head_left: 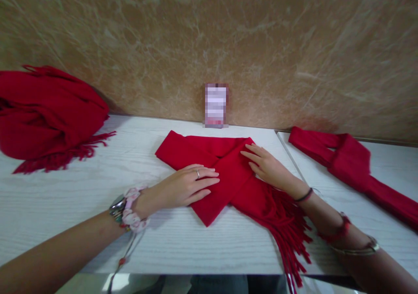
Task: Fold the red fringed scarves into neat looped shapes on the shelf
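Observation:
A red fringed scarf point(228, 189) lies folded in crossing bands on the white table in front of me. Its fringe spreads to the lower right and hangs over the near edge. My left hand point(192, 183) rests flat on the scarf's left part, fingers stretched toward the crossing, a ring on one finger. On the upper right fold lies my right hand point(266, 163), its fingers extended and slightly apart. Neither hand grips the cloth; both touch it from above. Part of the scarf is hidden under the hands.
A bunched red scarf point(52, 115) with fringe sits at the far left. Another folded red scarf point(349, 163) lies at the right, beyond a seam in the white tabletop point(81, 207). A blurred upright card or phone point(216, 105) leans on the brown marbled wall point(202, 33).

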The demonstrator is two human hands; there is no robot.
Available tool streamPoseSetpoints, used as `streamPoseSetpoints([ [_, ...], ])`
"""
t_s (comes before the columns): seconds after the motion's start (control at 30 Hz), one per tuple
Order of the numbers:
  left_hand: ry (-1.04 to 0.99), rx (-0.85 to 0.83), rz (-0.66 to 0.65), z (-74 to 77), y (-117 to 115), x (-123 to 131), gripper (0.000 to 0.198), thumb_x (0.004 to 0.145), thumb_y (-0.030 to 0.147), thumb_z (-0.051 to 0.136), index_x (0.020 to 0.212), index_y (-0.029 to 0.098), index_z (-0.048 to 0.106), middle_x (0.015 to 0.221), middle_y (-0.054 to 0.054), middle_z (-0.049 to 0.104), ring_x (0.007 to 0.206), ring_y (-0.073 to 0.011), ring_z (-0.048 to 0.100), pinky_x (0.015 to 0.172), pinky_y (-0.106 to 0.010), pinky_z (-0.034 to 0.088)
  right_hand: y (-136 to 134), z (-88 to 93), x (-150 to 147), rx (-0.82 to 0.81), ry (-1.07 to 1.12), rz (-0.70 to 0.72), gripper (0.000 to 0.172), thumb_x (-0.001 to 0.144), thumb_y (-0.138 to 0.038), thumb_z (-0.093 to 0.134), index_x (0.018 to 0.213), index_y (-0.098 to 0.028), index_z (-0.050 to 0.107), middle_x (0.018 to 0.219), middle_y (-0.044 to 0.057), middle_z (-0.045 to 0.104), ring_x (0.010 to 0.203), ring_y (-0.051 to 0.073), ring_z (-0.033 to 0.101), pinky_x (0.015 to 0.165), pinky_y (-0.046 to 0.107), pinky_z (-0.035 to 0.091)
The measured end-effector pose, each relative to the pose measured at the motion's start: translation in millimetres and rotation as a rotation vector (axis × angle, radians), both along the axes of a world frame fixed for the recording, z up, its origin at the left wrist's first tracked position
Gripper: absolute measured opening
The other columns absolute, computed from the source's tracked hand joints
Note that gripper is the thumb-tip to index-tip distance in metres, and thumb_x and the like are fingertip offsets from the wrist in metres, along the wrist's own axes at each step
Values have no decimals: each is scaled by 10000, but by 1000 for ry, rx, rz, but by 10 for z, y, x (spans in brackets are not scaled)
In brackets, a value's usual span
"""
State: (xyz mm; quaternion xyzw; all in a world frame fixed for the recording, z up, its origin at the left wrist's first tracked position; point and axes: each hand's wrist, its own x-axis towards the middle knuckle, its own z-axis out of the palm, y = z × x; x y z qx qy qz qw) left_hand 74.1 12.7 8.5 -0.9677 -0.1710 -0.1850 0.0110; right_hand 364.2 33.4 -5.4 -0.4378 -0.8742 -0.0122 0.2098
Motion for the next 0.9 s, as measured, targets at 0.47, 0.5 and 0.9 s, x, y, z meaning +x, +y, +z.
streamPoseSetpoints([
  [0.47,-27,27,-6,8,-3,6,285,938,217,397,1155,185,580,1164,-66,635,1086,-180,577,960,-381,439,-74,62,-90,-35,-51,126,393,902,-242,416,1255,-123,543,1362,161,463,1306,265,365,1081,469,324],
  [0.5,-27,37,-7,8,-3,8,284,940,217,392,1145,180,584,1159,-67,638,1080,-177,580,957,-376,441,-54,44,-71,-26,-49,91,390,897,-213,404,1245,-113,551,1357,167,466,1296,267,379,1078,471,328],
  [0.9,-29,37,-10,15,-3,5,292,942,212,382,1150,192,585,1119,-55,656,1058,-163,585,965,-370,429,4,-21,-9,-17,88,5,425,884,-174,375,1284,-158,517,1372,140,451,1278,257,406,1070,476,351],
])
